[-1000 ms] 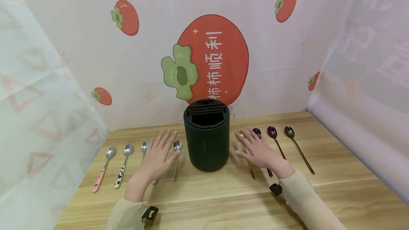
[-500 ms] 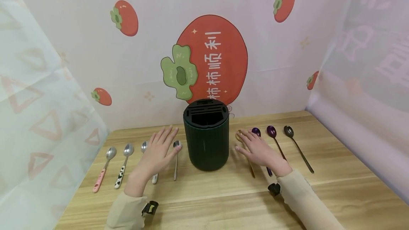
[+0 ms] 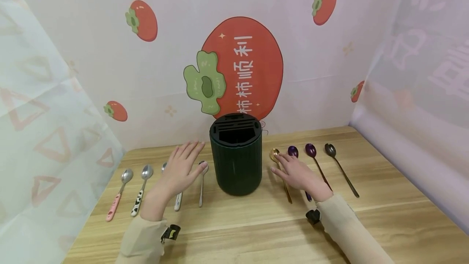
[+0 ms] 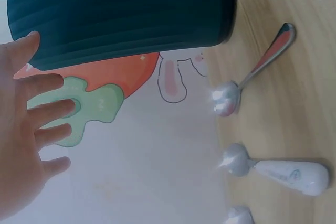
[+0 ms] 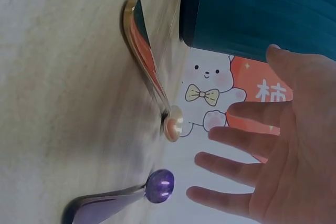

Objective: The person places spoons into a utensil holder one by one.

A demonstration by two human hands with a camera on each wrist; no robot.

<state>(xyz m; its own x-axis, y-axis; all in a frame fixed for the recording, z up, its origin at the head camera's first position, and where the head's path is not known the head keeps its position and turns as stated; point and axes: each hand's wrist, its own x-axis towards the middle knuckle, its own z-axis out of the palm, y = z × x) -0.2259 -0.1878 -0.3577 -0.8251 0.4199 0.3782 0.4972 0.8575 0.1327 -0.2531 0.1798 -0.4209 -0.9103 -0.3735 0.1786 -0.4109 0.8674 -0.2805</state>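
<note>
A dark green ribbed utensil holder with a slotted black top stands upright mid-table. My left hand hovers left of it, fingers extended, holding nothing. Below that hand lie a silver spoon and a white-handled spoon, partly hidden in the head view. My right hand is on the other side, fingers spread over a gold spoon and a purple spoon. In the right wrist view it is apart from both spoons.
Farther left lie a pink-handled spoon and a cow-patterned spoon. To the right are a dark purple spoon and a black spoon. A persimmon-printed cloth closes off the back and sides.
My left hand has risen slightly and drifted left, uncovering the white spoon handle. The right hand has drawn back a little, showing more of the gold spoon's bowl. The spoons and holder stay put.
</note>
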